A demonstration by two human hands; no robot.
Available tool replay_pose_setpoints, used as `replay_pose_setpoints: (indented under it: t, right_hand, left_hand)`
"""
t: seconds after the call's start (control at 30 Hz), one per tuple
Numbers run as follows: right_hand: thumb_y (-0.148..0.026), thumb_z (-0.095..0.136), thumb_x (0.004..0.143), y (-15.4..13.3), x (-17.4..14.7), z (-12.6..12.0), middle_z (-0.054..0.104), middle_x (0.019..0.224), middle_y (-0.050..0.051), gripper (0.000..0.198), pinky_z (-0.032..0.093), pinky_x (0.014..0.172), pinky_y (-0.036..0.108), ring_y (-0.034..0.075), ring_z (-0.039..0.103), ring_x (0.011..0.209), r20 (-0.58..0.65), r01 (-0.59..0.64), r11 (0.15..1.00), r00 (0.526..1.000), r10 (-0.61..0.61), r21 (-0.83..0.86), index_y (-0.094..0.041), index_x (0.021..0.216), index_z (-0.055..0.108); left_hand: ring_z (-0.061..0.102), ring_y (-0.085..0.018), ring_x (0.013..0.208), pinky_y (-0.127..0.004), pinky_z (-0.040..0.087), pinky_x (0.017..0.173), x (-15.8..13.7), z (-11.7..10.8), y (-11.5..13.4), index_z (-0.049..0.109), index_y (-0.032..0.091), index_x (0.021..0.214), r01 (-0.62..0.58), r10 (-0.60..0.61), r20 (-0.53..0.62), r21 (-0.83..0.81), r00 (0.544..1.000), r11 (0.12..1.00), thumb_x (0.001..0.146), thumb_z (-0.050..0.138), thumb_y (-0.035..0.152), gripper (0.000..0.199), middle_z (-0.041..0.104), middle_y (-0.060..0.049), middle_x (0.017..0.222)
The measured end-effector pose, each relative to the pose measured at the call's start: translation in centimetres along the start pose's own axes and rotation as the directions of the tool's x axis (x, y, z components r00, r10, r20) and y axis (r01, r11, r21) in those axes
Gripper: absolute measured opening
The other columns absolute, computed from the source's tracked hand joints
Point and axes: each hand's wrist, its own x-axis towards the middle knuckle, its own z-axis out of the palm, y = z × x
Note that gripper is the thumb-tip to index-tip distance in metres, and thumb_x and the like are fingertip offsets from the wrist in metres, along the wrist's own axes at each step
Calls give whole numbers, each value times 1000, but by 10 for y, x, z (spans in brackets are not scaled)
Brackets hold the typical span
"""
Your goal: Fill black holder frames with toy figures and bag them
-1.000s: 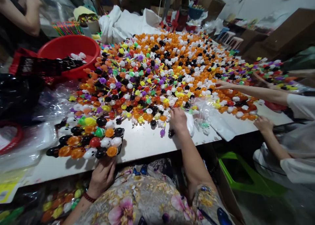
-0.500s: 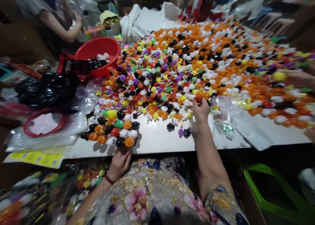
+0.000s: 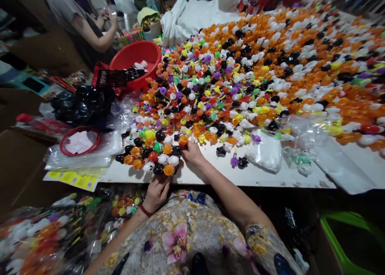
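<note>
no readable text, yellow sheet [image 3: 72, 180], markings too blurred

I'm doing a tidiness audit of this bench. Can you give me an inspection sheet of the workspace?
Surface: white table, with marks along its front edge.
Job's things: mixed toy pieces clustered at the front edge; a larger multicoloured heap behind.
Clutter: clear bag by the heap; red basket with paper inside; black plastic bag.
Grips: left grip at the cluster's front, fingertips hidden; right grip on an orange piece beside it.
Cables: nothing seen.
Surroundings: another person beyond the red basin.
</note>
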Motion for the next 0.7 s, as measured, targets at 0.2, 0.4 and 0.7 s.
replay_pose_setpoints:
  t: [0.2, 0.4, 0.7]
  right_hand:
    - [-12, 51, 80, -2, 5, -9, 69, 81, 5, 16, 44, 68, 27, 19, 58, 72, 114, 126, 940, 989, -94, -316, -17, 88, 64]
    - [-10, 54, 77, -2, 7, -6, 70, 84, 4, 18, 44, 69, 26, 20, 61, 77, 198, 186, 909, 973, -118, -372, -20, 86, 66]
    - [-10, 48, 78, 8, 7, 0, 68, 83, 5, 20, 45, 70, 26, 18, 59, 77, 125, 232, 933, 971, -205, -276, -17, 86, 65]
  left_hand:
    - [70, -20, 95, -33, 60, 84, 0, 2, 1, 67, 20, 116, 19, -18, -16, 26, 1000, 999, 91, 53, 12, 30, 73, -10, 99]
    - [69, -19, 97, -29, 59, 84, -1, 3, 0, 66, 21, 119, 6, -7, -43, -8, 999, 1000, 88, 56, 10, 34, 73, -8, 100]
    - [69, -19, 97, -30, 59, 84, 3, 3, 3, 70, 18, 108, 13, -13, -52, -6, 999, 1000, 90, 52, 11, 26, 73, -10, 98]
